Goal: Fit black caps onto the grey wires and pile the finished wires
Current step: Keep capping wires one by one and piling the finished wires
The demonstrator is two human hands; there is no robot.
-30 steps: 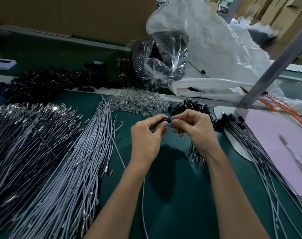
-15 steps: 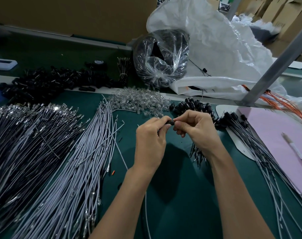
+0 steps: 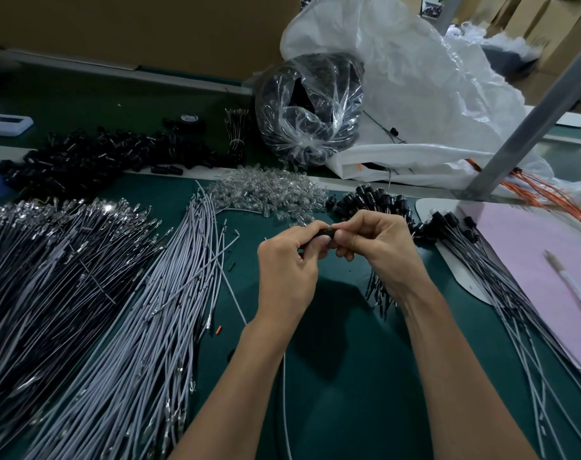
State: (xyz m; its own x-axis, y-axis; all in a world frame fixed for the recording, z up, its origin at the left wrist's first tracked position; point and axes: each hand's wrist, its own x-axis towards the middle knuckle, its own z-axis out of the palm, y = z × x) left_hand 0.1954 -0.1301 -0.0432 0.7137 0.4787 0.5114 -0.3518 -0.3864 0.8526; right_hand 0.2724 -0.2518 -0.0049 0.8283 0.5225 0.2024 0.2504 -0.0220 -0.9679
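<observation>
Green bench mat, head view. Your left hand and right hand meet above it, the curled fingertips of both pinching one black cap between them. One grey wire runs down the mat from beneath your left forearm. Just behind your right hand is a heap of loose black caps. To the left lies a fanned pile of bare grey wires. To the right, capped wires lie piled beside a pink sheet, cap ends away from you.
</observation>
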